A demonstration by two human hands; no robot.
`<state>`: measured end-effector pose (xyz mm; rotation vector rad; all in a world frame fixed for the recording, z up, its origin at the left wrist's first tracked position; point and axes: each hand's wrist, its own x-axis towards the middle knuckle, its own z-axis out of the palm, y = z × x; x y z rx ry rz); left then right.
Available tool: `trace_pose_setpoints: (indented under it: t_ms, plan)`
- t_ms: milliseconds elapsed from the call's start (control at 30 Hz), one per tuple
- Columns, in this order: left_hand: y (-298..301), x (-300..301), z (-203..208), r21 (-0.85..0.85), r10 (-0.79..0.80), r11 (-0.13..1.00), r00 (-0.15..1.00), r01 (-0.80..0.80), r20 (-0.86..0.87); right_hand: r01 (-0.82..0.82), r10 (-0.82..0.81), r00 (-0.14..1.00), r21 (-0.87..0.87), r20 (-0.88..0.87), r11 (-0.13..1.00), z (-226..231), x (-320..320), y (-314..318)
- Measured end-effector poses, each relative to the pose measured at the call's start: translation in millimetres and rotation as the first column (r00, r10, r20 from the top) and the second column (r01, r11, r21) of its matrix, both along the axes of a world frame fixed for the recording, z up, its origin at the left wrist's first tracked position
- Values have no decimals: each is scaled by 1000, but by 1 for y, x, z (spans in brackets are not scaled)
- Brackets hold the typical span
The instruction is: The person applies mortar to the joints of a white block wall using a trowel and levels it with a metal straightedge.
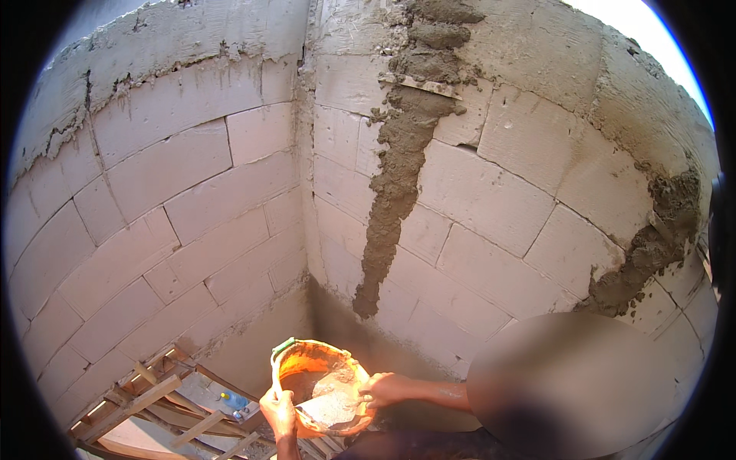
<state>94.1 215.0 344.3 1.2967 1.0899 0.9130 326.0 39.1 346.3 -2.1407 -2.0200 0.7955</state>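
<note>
An orange bucket (359, 366) is tilted so that its mouth shows, with wet grey mortar (303, 382) inside. My left hand (277, 415) is closed on the near left side of its rim, below the handle's green grip (284, 346). My right hand (381, 389) is closed at the bucket's right side, its forearm coming in from the right. Between the hands, a flat trowel blade (328, 408) lies in the bucket, pale in the sun. My fist seems to hide the trowel's handle.
Two block walls meet at a corner (304, 153). The right wall bears a long vertical mortar strip (399, 169) and another mortar patch (652, 238). Wooden scaffold boards (142, 406) and a blue bottle (234, 400) are at lower left. A blurred oval covers the lower right.
</note>
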Motion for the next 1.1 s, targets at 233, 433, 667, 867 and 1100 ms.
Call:
trace_pose_setpoints:
  t_ms: [233,433,667,867,1100]
  plan:
    - [-9,-24,-38,-96,97,991,995,-95,12,236,-295,951,401,90,885,206,41,4]
    - [12,-83,-124,322,162,947,884,-14,-439,44,-290,930,713,227,699,442,48,35]
    - [-5,-83,-103,133,233,972,861,-193,-453,258,-97,960,698,-262,667,570,142,50]
    - [6,-87,-101,85,254,966,842,-243,-475,395,-683,688,916,-245,69,589,201,-35]
    - [16,-82,-101,73,250,966,825,-248,-507,241,-809,570,912,144,333,596,199,-46]
